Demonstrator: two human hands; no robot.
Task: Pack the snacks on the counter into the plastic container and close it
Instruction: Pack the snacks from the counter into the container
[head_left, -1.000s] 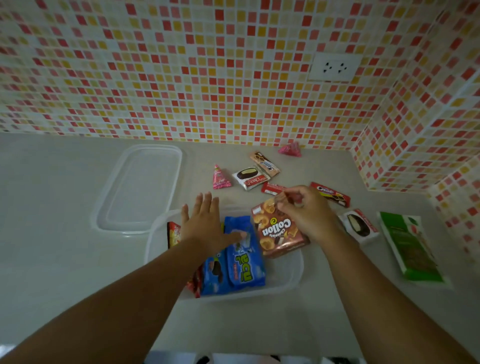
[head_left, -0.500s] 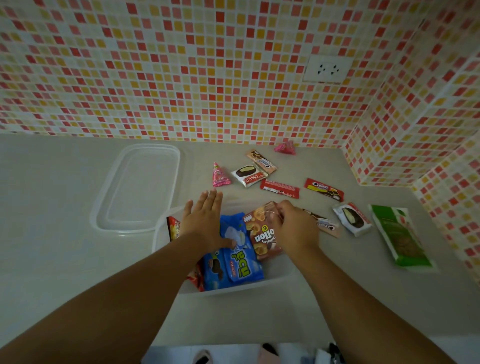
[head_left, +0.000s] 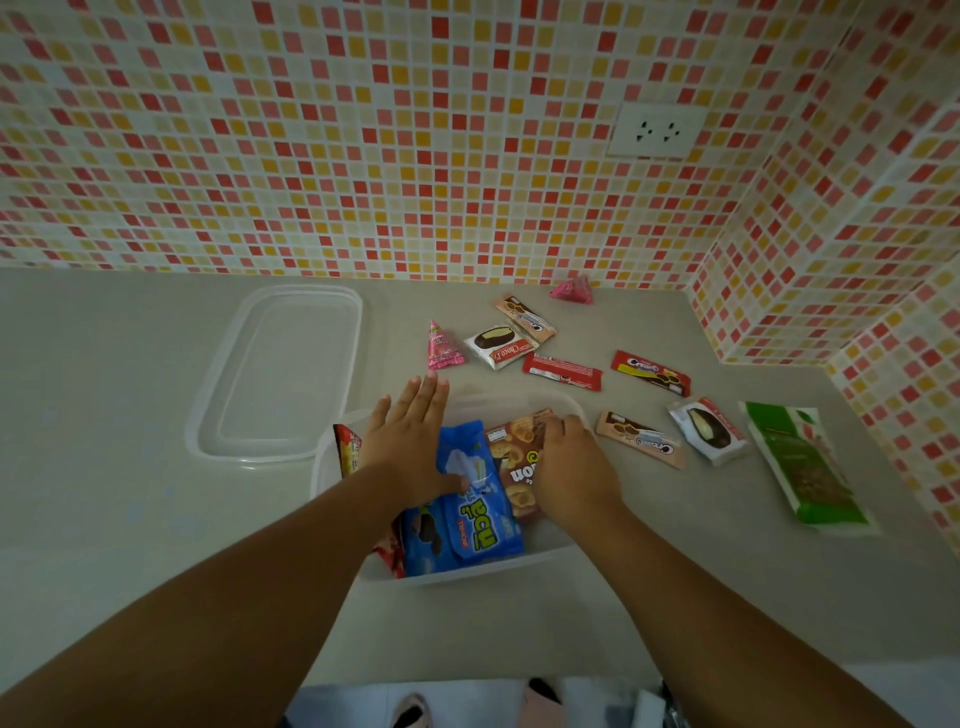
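The clear plastic container (head_left: 467, 571) stands on the counter in front of me. Inside lie blue snack packs (head_left: 475, 514), a red pack (head_left: 347, 449) at the left wall and a brown Collon box (head_left: 519, 457). My left hand (head_left: 410, 441) lies flat with straight fingers on the blue packs. My right hand (head_left: 571, 470) has its fingers curled over the Collon box, pushing it down at the container's right side. The clear lid (head_left: 280, 371) lies on the counter to the left.
Loose snacks lie behind and right of the container: two pink cone packs (head_left: 441, 348), two Choco Pie packs (head_left: 498, 345), several small bars (head_left: 562, 370), and a green packet (head_left: 800, 465) at far right. A tiled wall corner (head_left: 753, 312) juts out on the right.
My right hand has carried the Collon box from above the container's right edge down into it beside the blue packs. My left hand has stayed on the blue packs.
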